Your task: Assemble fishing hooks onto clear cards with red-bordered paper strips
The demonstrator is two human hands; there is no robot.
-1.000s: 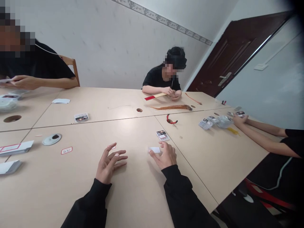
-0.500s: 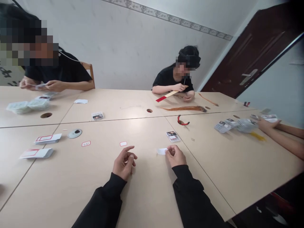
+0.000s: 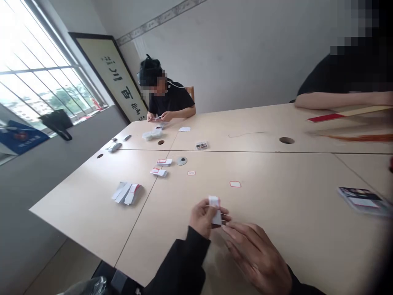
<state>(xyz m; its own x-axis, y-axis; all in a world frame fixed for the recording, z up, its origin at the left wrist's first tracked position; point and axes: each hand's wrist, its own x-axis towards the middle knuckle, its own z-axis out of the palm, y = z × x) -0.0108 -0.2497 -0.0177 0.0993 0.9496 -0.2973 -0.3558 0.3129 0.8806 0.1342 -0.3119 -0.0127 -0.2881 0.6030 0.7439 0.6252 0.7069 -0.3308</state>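
My left hand is closed round a small white card with a pinkish-red edge, its thumb pressed on the front. Thin pale lines, perhaps thread, cross the fingers beside the card. My right hand is just to the right and nearer me, its fingers stretched out and slightly blurred. Its fingertips are close to the card's lower edge; whether they touch it I cannot tell. Beyond the hands, a red-bordered white label lies flat on the table, and a similar label with markings is farther left.
Card stacks lie at the left, with smaller stacks behind and a round grey disc beside them. A clear case is at the right. One co-worker sits across the table, another person's arm rests at far right.
My view has swung left, showing the window and card stacks. The white card, held in my right hand before, is now in my left hand, with the right hand brought close to it.
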